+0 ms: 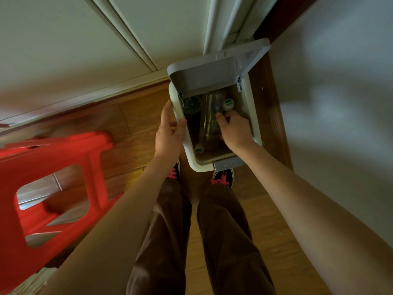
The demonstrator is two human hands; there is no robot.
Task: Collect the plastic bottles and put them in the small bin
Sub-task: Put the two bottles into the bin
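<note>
A clear bottle point(209, 116) lies lengthwise inside the bin point(202, 166), running from near to far. It sits under and just left of the right hand's point(236, 128) curled fingers point(221, 118), which close on its right side. More bottles lie packed round it: a dark one point(191, 105) to the far left, a white-and-green cap point(228, 104) just beyond the fingers, and another cap point(199, 148) at the near left corner.

The right hand reaches down into the bin from the near right, its wrist over the right rim. The left hand point(169, 133) grips the left rim — thumb hooked inside, fingers together down the outer wall. Both arms are stretched forward and down.

The lid point(208, 75) stands open on the far side. The bin rests on a wood floor point(131, 145) by a wall, with a red stool point(53, 156) to the left.
</note>
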